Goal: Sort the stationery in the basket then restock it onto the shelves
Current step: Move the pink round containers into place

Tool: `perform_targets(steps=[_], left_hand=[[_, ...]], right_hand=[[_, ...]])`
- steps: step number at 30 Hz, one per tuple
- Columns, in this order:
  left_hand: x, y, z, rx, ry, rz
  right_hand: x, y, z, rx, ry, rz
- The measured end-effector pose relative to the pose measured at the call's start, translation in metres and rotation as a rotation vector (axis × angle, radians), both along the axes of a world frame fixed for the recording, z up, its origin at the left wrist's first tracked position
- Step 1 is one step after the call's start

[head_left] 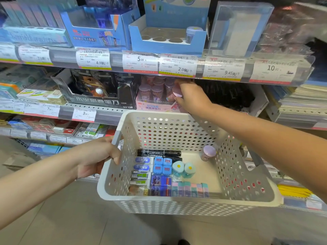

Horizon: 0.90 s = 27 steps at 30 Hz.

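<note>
- Reaching to the centre of the frame, the right hand (190,98) pinches a small pink sharpener (177,91) in curled fingers and holds it at the right end of the pink display box (153,105) on the middle shelf, which is already crowded with matching pink-lidded tubs.
- The left hand (99,156), at centre left, has its fingers curled over the grey handle on the left rim of the white basket (177,206) and holds it up in front of the shelves.
- Inside the basket the stock lies sorted in neat groups along the lower left of the floor: two black markers (159,153) at the back, blue and green erasers (142,169) stacked in a column, four small blue cubes (162,165), two pale blue round sharpeners (183,169) and a row of pastel blocks (190,190) at the front.
- One more pink sharpener, the spare tub (208,152), lies alone at the right rear of the basket (the same kind as the one in hand, as far as I can tell).
- As a judgement, sorting looks finished and restocking is at an early stage: the pink tubs are nearly done, with one left, while every other group is yet to be shelved.
- The blue tray (168,41) at upper centre has several empty round holes and a single tub, so it may be a likely home for the round sharpeners.
</note>
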<state>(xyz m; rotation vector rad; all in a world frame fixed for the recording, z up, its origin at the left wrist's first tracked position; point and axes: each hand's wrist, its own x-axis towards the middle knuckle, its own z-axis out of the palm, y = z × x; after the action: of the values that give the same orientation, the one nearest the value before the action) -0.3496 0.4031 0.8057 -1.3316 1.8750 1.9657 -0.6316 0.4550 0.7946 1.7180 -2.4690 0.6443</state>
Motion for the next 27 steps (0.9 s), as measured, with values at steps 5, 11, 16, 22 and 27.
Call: perform_targets(steps=[5,11,16,22,27], left_hand=[[0.001,-0.001,-0.004,-0.011,-0.016,0.025],[0.002,0.000,-0.003,-0.003,-0.021,0.055],[0.001,0.000,-0.004,-0.010,-0.036,0.045],[0.001,-0.002,-0.004,-0.012,-0.037,0.024],[-0.002,-0.001,-0.004,-0.001,-0.019,0.000]], right_hand=[[-0.010,-0.015,-0.003,0.062,0.022,-0.004],[-0.011,-0.024,0.000,0.212,0.004,0.068],[-0.012,-0.019,0.006,0.219,0.004,0.132],[0.005,0.033,0.011,-0.107,0.292,0.363],[0.032,0.083,-0.002,0.729,0.489,0.648]])
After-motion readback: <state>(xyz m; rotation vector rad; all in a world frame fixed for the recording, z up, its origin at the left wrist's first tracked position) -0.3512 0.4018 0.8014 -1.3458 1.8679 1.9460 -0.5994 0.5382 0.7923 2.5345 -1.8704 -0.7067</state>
